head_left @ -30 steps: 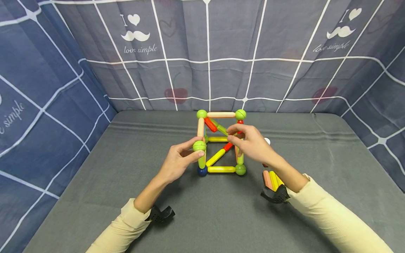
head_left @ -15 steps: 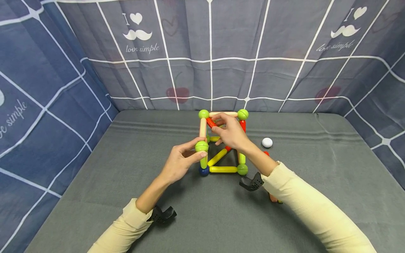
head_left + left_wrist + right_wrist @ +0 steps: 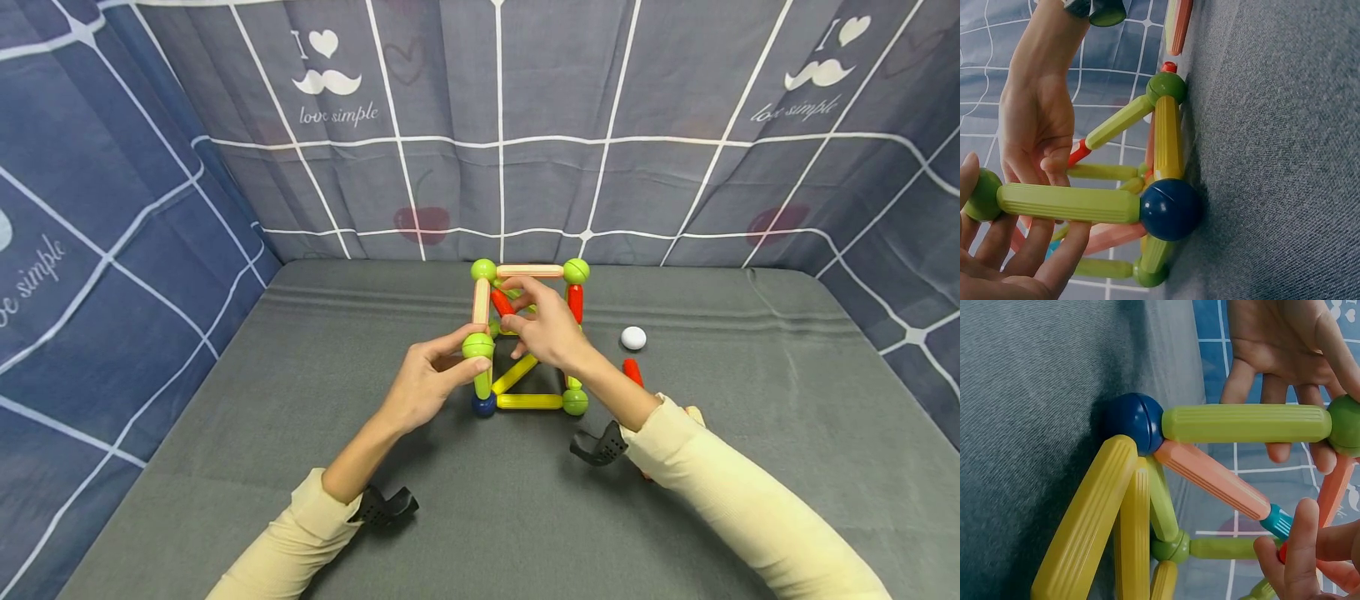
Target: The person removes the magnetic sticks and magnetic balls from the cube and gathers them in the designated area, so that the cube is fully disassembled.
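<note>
A cube-like frame of magnetic sticks and balls stands on the grey cloth. My left hand (image 3: 423, 387) holds the green ball (image 3: 477, 346) at its front upper left corner, above a green stick (image 3: 1069, 203) rising from the dark blue ball (image 3: 1171, 209). Reaching inside the frame, my right hand (image 3: 551, 329) pinches a red stick (image 3: 502, 302) just below the back left green ball (image 3: 483, 270). In the right wrist view, a salmon stick (image 3: 1216, 478) with a teal end piece (image 3: 1276, 520) slants from the blue ball up to my right fingers, which partly cover the red stick.
To the frame's right lie a white ball (image 3: 633, 337) and a loose red stick (image 3: 633, 372). More sticks lie partly hidden under the right sleeve (image 3: 705, 467). A patterned curtain (image 3: 547, 100) hangs behind the grey cloth (image 3: 330, 333).
My right hand has moved left from the frame's right side to the red stick. That stick now tilts more steeply. The left hand stays on its green ball.
</note>
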The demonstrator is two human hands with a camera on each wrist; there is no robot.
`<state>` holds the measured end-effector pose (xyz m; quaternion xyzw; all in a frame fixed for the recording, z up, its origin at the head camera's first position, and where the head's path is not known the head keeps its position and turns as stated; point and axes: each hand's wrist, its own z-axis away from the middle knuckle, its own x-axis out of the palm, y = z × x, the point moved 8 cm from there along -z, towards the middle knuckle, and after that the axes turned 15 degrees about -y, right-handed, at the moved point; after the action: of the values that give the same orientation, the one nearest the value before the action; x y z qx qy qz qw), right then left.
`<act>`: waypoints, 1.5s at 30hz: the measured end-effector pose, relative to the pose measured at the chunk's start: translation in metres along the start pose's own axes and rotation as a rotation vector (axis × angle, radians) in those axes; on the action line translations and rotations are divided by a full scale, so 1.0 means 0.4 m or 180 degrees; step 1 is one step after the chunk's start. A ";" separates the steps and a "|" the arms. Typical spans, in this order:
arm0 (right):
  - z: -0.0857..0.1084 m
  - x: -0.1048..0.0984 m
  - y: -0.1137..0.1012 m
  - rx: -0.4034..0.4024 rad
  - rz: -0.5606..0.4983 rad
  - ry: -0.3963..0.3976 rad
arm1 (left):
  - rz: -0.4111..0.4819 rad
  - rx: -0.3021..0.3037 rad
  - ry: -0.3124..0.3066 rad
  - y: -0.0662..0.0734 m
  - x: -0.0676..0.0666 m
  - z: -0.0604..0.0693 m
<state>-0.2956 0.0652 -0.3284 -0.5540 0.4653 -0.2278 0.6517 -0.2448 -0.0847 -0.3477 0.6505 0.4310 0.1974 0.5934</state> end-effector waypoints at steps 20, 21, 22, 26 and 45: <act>0.131 -0.080 0.070 0.0161 0.0055 -0.0118 | -0.0051 0.0021 0.0004 0.002 0.000 0.002; 0.139 -0.090 0.076 0.0195 0.0110 -0.0109 | -0.0058 0.0020 0.0008 0.002 0.000 0.002; 0.149 -0.101 0.083 0.0239 0.0160 -0.0100 | -0.0059 0.0020 0.0007 0.002 -0.001 0.002; 0.190 -0.144 0.108 0.0424 0.0350 -0.0082 | -0.0058 0.0030 0.0012 0.001 -0.001 0.002; 0.317 -0.261 0.241 0.1008 0.0843 -0.0320 | -0.0017 0.0072 0.0012 0.002 0.005 0.000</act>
<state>-0.2562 0.2419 -0.3872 -0.3893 0.4593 -0.1824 0.7773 -0.2436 -0.0832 -0.3474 0.6556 0.4361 0.1921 0.5857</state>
